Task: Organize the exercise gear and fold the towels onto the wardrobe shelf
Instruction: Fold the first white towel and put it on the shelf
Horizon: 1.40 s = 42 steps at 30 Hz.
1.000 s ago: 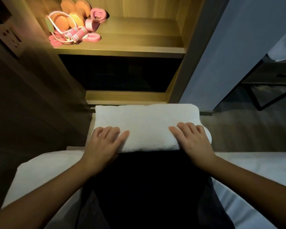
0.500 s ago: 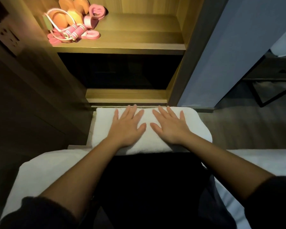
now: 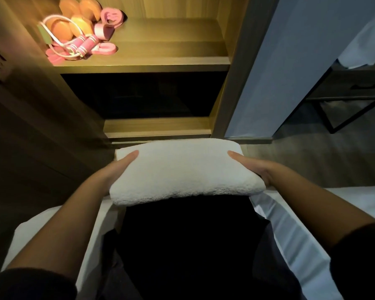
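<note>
Both hands have left the top of the towel (image 3: 175, 172), where they lay flat side by side half a second ago, and have gone out to its two short ends. Now the left hand (image 3: 114, 173) takes the left end and the right hand (image 3: 259, 172) takes the right end. On each side the thumb lies on the upper face and the other fingers go under the fold, where they are hidden. So I judge the grip of each hand to be closed on the towel, thumb above and fingers below. The towel is folded into a thick white block and sits just beyond the person's dark lap, at the edge of the bed (image 3: 294, 239). Whether it is already lifted free, I cannot tell.

What matters for the next move is the direction. The long axis of the towel runs from left to right, across the person, while the wardrobe shelf (image 3: 171, 46) lies straight ahead and higher. So the towel would go forward and up, long side first, and both hands are about equally near to the shelf. The exercise gear (image 3: 82, 45) is gathered in the left rear part of this lit shelf, and the bare wood is in the middle and to the right. I think the towel should be steered a little to the right, so that its left end does not push the gear.
</note>
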Tool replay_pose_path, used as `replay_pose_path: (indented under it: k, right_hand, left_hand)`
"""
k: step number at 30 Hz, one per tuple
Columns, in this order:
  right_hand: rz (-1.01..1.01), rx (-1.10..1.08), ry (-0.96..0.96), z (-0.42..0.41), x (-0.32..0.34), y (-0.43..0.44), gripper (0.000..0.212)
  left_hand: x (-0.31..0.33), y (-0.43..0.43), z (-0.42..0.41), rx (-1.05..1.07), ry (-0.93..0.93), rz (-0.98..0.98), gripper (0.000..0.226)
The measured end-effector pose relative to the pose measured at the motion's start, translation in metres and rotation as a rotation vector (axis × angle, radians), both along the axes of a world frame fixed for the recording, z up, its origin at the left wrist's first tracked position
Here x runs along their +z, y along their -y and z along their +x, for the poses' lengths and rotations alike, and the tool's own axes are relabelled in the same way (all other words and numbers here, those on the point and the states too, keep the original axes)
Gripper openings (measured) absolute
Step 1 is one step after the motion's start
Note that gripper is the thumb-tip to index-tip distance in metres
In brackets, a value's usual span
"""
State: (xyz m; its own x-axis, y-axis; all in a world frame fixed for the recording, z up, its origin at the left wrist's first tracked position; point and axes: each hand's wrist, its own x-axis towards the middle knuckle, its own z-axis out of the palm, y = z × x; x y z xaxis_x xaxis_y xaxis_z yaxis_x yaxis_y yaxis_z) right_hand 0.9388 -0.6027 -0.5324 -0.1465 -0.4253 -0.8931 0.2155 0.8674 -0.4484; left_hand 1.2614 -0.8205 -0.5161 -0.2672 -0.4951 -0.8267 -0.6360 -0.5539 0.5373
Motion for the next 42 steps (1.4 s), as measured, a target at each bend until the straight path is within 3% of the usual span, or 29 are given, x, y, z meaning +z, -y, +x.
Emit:
replay_pose_path:
  k: [2,8,11,16,21,24,27,30,33,35,38,40,42]
  right_hand:
    - [0.040,0.007,0.005,-0.004,0.005,0.000,0.077]
    - [0.007,-0.047,-0.106,-0.005,0.015,0.009,0.073]
    - [-0.145,-0.178,-0.186,-0.013,0.025,0.016,0.061]
    - [-0.389,-0.225,-0.485,-0.037,0.064,0.075,0.063]
    - [-0.563,-0.233,-0.662,-0.082,0.106,0.175,0.056]
    - [-0.566,-0.214,-0.724,-0.114,0.112,0.239,0.050]
    - [-0.602,-0.210,-0.821,-0.147,0.107,0.290,0.047]
    - [-0.629,-0.263,-0.860,-0.177,0.108,0.330,0.051]
    - [-0.618,-0.339,-0.846,-0.200,0.108,0.363,0.063]
    - [-0.409,-0.146,-0.997,-0.208,0.099,0.379,0.066]
    - [-0.031,0.196,-1.255,-0.205,0.088,0.398,0.059]
    - [-0.023,0.308,-1.380,-0.195,0.087,0.410,0.061]
    - [-0.247,0.419,-1.439,-0.184,0.090,0.428,0.061]
  left_hand:
    - [0.001,0.001,0.014,0.014,-0.065,0.176,0.073]
    - [-0.007,0.011,0.020,0.032,-0.103,0.217,0.078]
    - [0.001,0.018,0.009,0.049,-0.184,0.133,0.058]
    - [0.041,0.062,-0.033,0.091,-0.366,-0.106,0.024]
    - [0.085,0.155,-0.103,0.197,-0.460,-0.267,0.026]
    - [0.094,0.222,-0.145,0.192,-0.474,-0.346,0.032]
    - [0.087,0.281,-0.182,0.182,-0.411,-0.525,0.040]
    - [0.087,0.328,-0.218,0.236,-0.339,-0.664,0.072]
    - [0.081,0.364,-0.247,0.249,-0.254,-0.758,0.070]
    - [0.064,0.375,-0.260,0.204,-0.149,-0.842,0.072]
    - [0.049,0.377,-0.272,-0.068,0.033,-1.025,0.068]
    - [0.053,0.377,-0.277,-0.214,0.158,-1.188,0.068]
    - [0.062,0.375,-0.288,-0.355,0.360,-1.375,0.075]
